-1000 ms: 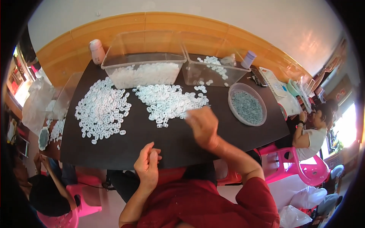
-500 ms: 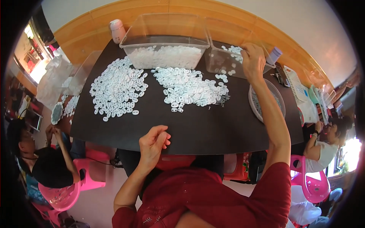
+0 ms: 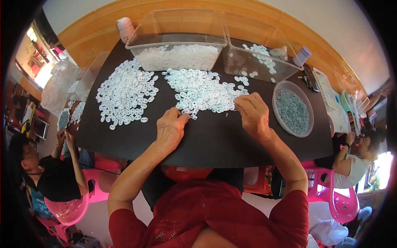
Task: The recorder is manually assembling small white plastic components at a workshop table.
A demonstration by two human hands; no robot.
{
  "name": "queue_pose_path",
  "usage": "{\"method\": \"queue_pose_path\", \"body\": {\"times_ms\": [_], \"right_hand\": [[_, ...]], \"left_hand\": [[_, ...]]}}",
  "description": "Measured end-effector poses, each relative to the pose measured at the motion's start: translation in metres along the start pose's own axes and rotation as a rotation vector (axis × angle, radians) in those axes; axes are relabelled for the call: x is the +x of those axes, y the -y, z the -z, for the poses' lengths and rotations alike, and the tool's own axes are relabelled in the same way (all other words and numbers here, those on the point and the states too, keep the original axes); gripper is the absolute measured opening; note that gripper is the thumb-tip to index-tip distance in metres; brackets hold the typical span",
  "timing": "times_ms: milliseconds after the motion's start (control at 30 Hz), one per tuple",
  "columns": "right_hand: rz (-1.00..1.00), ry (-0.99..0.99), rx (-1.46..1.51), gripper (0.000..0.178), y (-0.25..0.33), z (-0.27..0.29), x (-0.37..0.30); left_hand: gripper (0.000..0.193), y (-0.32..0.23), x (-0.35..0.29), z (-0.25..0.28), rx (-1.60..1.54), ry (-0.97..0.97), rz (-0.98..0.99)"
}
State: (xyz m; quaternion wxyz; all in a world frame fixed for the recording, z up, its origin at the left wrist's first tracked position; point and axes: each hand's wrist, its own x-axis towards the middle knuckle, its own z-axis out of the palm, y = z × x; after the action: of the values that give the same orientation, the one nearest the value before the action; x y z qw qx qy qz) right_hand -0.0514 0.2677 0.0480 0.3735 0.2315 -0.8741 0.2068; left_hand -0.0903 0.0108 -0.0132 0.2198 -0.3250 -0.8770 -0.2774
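**Hands at the near edge of the ring pile**

Hands rest side by side on the dark table [image 3: 215, 142]. The left hand [image 3: 170, 129] lies knuckles up, fingers curled together, their tips touching the nearest pieces of the middle pile of white rings [image 3: 202, 91]. The right hand [image 3: 253, 115] sits at the same pile's right corner with fingers bent and pinched close; whether a ring is held between them cannot be told.

Between the hands and the table's front edge the dark top lies bare. A second, wider pile of rings [image 3: 126, 93] spreads to the left, apart from the first by a narrow dark strip. Behind both stand two clear plastic bins: the left bin [image 3: 178, 45] well filled with white pieces, the right bin [image 3: 258, 62] holding only a scatter. A round clear bowl [image 3: 292, 108] of small grey-green parts stands just right of the right hand, near the table's right edge. Other people sit on pink chairs [image 3: 66, 206] at either end.
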Motion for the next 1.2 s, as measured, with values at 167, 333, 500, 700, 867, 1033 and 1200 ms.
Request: {"method": "queue_pose_path", "body": {"times_ms": [167,333,500,700,867,1033,1200], "right_hand": [[-0.143,0.063,0.049,0.016,-0.001,-0.005,-0.020],[-0.189,0.147,0.044,0.014,-0.003,-0.023,-0.034],[-0.140,0.212,-0.101,0.013,-0.009,-0.032,-0.039],[-0.080,0.269,-0.136,0.011,-0.009,-0.036,-0.038],[-0.002,0.244,-0.119,0.011,-0.004,-0.040,-0.030],[-0.022,0.256,-0.013,0.015,0.011,-0.048,-0.030],[-0.168,0.157,-0.054,0.017,0.016,-0.041,-0.024]], "left_hand": [[0.007,0.004,0.002,0.002,-0.029,0.030,-0.030],[0.018,0.004,0.010,0.005,-0.068,0.101,0.035],[0.018,0.004,0.013,0.011,-0.105,0.190,0.100],[0.019,0.005,0.008,0.015,-0.174,0.161,0.081],[0.020,0.000,-0.003,0.022,-0.215,0.143,0.078],[0.020,-0.004,-0.015,0.031,-0.223,0.107,0.086],[0.016,-0.006,-0.023,0.034,-0.297,0.039,0.098]]}}
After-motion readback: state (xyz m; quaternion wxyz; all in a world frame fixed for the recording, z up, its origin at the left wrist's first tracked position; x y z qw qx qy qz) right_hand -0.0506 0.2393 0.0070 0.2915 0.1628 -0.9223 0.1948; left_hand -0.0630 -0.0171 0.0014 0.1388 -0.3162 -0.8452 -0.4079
